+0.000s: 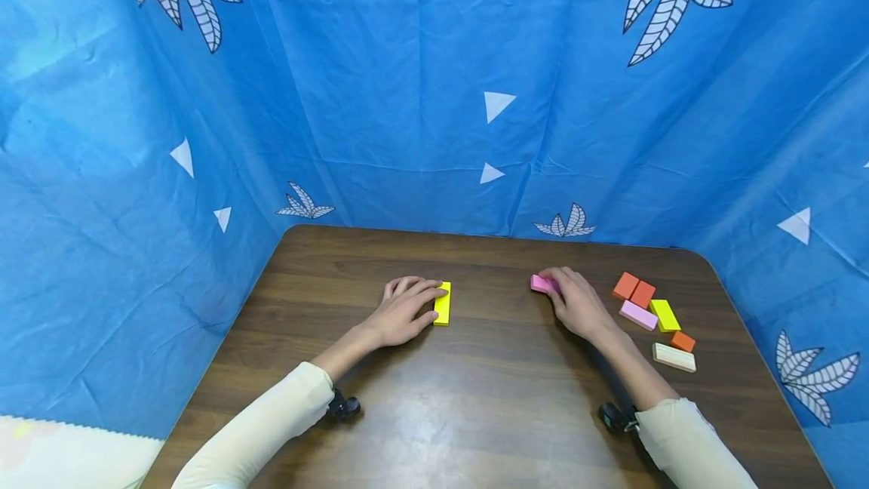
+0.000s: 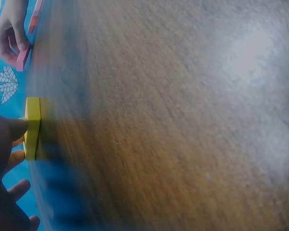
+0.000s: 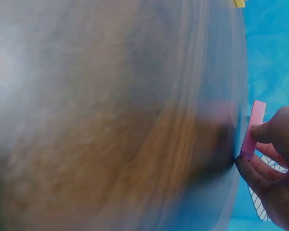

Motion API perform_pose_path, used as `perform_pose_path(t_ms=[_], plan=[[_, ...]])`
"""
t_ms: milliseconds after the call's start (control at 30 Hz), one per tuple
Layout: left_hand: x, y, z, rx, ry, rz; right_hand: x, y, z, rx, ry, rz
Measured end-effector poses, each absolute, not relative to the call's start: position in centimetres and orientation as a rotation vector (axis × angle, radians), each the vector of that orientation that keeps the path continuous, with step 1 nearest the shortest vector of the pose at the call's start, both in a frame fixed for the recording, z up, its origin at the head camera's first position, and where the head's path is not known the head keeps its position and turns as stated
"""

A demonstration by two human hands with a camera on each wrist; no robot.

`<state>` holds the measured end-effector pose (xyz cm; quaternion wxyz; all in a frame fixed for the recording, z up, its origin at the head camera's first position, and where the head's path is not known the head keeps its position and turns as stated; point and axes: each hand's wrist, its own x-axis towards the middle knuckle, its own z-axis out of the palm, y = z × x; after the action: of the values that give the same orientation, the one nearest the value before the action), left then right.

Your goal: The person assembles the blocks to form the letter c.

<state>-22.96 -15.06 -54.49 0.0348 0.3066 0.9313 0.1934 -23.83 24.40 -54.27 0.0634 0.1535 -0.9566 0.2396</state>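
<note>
On the tabletop (image 1: 475, 376), a yellow block (image 1: 443, 308) is being touched, seemingly for steadying, by the loosely spread left hand (image 1: 403, 315); farther right, a pink block (image 1: 541, 284) is being pinched by the right hand (image 1: 577, 304), perhaps for close control, its right end being hidden in the head view.

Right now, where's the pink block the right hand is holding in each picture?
Head: the pink block is right of centre, in the right hand.
Left wrist: the pink block is at the upper left.
Right wrist: the pink block is toward the right edge, about halfway down.
Shared landmark: the right hand, holding it in all three.
</note>
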Motion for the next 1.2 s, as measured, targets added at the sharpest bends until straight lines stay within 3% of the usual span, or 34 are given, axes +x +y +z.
perform_pose_path(t_ms=[1200], plan=[[-22.6,-15.3,-54.6,0.908,2.846,0.614,-26.3,18.8,-53.4,0.696,-2.85,0.692]])
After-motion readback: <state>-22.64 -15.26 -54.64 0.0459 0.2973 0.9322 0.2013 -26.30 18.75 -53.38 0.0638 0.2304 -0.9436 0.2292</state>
